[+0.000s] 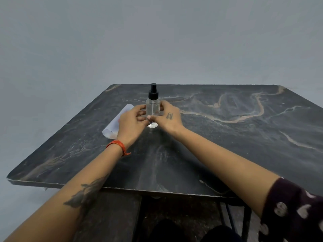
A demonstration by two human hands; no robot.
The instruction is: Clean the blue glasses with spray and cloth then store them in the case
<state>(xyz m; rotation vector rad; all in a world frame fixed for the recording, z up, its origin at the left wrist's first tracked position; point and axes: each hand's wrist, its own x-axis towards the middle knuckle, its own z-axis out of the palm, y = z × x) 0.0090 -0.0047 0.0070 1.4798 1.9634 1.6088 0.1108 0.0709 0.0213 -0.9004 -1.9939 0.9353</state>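
A clear spray bottle (153, 104) with a black pump top stands upright on the dark marble table (227, 142), near its far middle. My left hand (130, 122) curls round the bottle's left side, and my right hand (169, 118) wraps its right side with the thumb across the front. A whitish translucent case (111, 131) lies on the table just left of the bottle, partly hidden behind my left hand. Neither the blue glasses nor a cloth shows anywhere in view.
The table's far edge runs just behind the bottle and its near edge lies under my forearms. A plain grey wall stands behind. Dark metal table legs (246, 222) show below at the right.
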